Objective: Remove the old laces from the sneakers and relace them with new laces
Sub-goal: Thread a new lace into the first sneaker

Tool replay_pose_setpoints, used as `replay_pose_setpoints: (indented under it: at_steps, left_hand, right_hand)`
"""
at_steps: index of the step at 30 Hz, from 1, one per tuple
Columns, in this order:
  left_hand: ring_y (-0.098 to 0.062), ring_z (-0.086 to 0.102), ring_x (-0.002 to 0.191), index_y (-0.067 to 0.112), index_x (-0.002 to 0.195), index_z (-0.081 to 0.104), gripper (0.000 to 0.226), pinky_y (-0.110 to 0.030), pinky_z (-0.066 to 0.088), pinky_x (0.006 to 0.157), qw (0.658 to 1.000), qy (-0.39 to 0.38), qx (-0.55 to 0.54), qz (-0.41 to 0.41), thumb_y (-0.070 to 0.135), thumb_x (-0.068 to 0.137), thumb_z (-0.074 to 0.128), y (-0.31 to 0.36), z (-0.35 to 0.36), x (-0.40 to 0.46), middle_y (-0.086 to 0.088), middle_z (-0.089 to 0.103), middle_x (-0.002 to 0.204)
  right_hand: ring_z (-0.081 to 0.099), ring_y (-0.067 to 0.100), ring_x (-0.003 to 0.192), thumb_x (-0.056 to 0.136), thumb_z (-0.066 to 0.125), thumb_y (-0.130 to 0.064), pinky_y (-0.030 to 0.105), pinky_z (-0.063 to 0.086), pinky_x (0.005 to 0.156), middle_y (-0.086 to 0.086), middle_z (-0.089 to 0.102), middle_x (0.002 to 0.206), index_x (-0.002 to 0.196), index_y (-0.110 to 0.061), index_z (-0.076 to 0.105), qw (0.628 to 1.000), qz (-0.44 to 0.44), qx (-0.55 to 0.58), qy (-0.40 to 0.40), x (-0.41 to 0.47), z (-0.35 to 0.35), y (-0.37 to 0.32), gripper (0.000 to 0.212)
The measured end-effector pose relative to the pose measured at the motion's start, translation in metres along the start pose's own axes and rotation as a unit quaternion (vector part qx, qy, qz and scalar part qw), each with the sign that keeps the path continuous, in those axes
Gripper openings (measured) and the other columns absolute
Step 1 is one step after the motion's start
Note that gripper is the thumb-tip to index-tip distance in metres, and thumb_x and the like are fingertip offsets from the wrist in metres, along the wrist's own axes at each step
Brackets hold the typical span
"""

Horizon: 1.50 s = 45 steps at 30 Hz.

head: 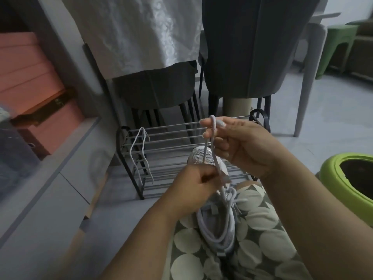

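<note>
1. We find the grey sneaker (217, 217) lying on the person's lap, on polka-dot fabric (262, 235), toe pointing away.
2. We note the right hand (240, 146) raised above the toe, fingers curled, pinching a loop of the grey lace (210, 138).
3. We note the left hand (193, 188) closed on the same lace beside the eyelets.
4. We record a second white lace (141, 150) draped over the metal shoe rack (171, 138), apart from the sneaker.

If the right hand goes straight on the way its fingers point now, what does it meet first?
The right hand, pinching the lace, points left and a little away. Likely it meets the rack bars first, then the loose lace hanging there; depth is unclear.
</note>
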State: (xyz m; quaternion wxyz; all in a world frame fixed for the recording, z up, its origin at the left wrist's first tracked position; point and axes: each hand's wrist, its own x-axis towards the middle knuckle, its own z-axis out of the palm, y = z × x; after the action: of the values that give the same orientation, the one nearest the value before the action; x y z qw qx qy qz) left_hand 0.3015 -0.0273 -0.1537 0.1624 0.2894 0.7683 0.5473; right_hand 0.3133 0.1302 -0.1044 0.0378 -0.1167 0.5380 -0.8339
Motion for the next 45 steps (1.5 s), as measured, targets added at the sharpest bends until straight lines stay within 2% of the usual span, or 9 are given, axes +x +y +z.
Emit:
replay_pose_setpoints:
  at_steps: [3,7,11,15,21,26,33,40,45]
  left_hand:
    - [-0.007,0.047,0.051,0.02,0.08,0.072,0.016,-0.017,0.041,0.051,0.994,0.084,-0.069,-0.012,0.029,0.088,0.061,0.007,-0.006,0.006,0.006,0.055,0.058]
    - [-0.008,0.046,0.051,0.011,0.087,0.068,0.023,-0.018,0.039,0.045,0.965,0.144,-0.219,0.026,0.026,0.093,0.052,0.014,-0.025,0.015,0.002,0.057,0.063]
    - [-0.007,0.048,0.051,0.007,0.088,0.064,0.022,-0.019,0.04,0.043,0.936,0.168,-0.307,0.043,0.019,0.097,0.048,0.022,-0.033,0.024,0.001,0.058,0.064]
    - [-0.007,0.049,0.053,0.008,0.09,0.063,0.022,-0.019,0.042,0.046,0.911,0.209,-0.35,0.057,0.019,0.099,0.046,0.026,-0.044,0.03,0.002,0.06,0.064]
    - [-0.007,0.056,0.057,0.006,0.099,0.064,0.022,-0.019,0.049,0.051,0.921,0.213,-0.325,0.021,0.017,0.1,0.045,0.022,-0.04,0.032,-0.003,0.066,0.071]
    - [-0.018,0.057,0.052,0.008,0.086,0.062,0.013,-0.027,0.049,0.047,0.973,0.174,-0.085,-0.122,0.012,0.095,0.055,0.009,-0.015,0.019,-0.013,0.067,0.071]
    - [-0.01,0.047,0.027,0.0,0.074,0.065,0.037,-0.015,0.036,0.036,0.961,0.127,0.14,-0.202,0.033,0.091,0.058,-0.005,0.02,0.007,-0.012,0.068,0.054]
    - [-0.004,0.041,0.027,0.003,0.069,0.062,0.019,-0.013,0.026,0.031,0.952,0.142,-0.098,-0.252,0.003,0.089,0.061,-0.019,0.026,0.009,0.0,0.052,0.04]
    - [-0.003,0.038,0.031,0.006,0.091,0.063,0.014,-0.013,0.026,0.031,0.923,0.176,-0.225,-0.259,-0.007,0.086,0.06,-0.029,0.029,0.004,-0.004,0.051,0.049]
  right_hand:
    - [0.04,0.012,0.057,0.092,0.05,-0.02,0.022,0.036,0.053,0.001,0.064,0.08,0.109,-0.003,0.065,0.993,0.008,-0.105,0.048,-0.004,-0.006,0.005,0.028]
    - [0.042,0.01,0.055,0.084,0.059,-0.029,0.02,0.039,0.052,0.001,0.054,0.068,0.1,-0.004,0.064,0.944,0.095,-0.317,-0.003,-0.018,-0.009,0.019,0.03]
    - [0.048,0.007,0.054,0.089,0.061,-0.024,0.018,0.043,0.053,-0.002,0.057,0.063,0.087,-0.007,0.068,0.915,0.134,-0.379,-0.023,-0.022,-0.012,0.028,0.018]
    - [0.055,0.015,0.062,0.09,0.059,-0.025,0.027,0.048,0.062,0.003,0.064,0.069,0.084,-0.013,0.069,0.909,0.163,-0.384,-0.008,-0.025,-0.03,0.033,0.017]
    - [0.057,0.014,0.056,0.093,0.051,-0.011,0.022,0.05,0.051,0.007,0.065,0.07,0.088,0.002,0.066,0.965,0.137,-0.207,0.085,-0.024,-0.045,0.036,0.02]
    - [0.056,0.011,0.057,0.089,0.048,0.0,0.017,0.052,0.053,0.01,0.061,0.07,0.092,0.005,0.062,0.987,0.049,0.051,0.146,-0.02,-0.046,0.036,0.015]
    - [0.068,0.021,0.066,0.081,0.058,0.012,0.025,0.058,0.066,0.014,0.067,0.073,0.096,0.007,0.063,0.979,0.065,-0.081,0.176,-0.018,-0.046,0.049,0.016]
    - [0.069,0.024,0.063,0.075,0.068,0.011,0.031,0.06,0.064,0.016,0.07,0.07,0.083,0.003,0.064,0.958,0.086,-0.192,0.195,-0.016,-0.04,0.062,0.012]
    - [0.067,0.021,0.056,0.074,0.07,0.009,0.032,0.06,0.06,0.016,0.069,0.065,0.085,0.009,0.063,0.943,0.083,-0.237,0.219,-0.017,-0.042,0.064,0.014]
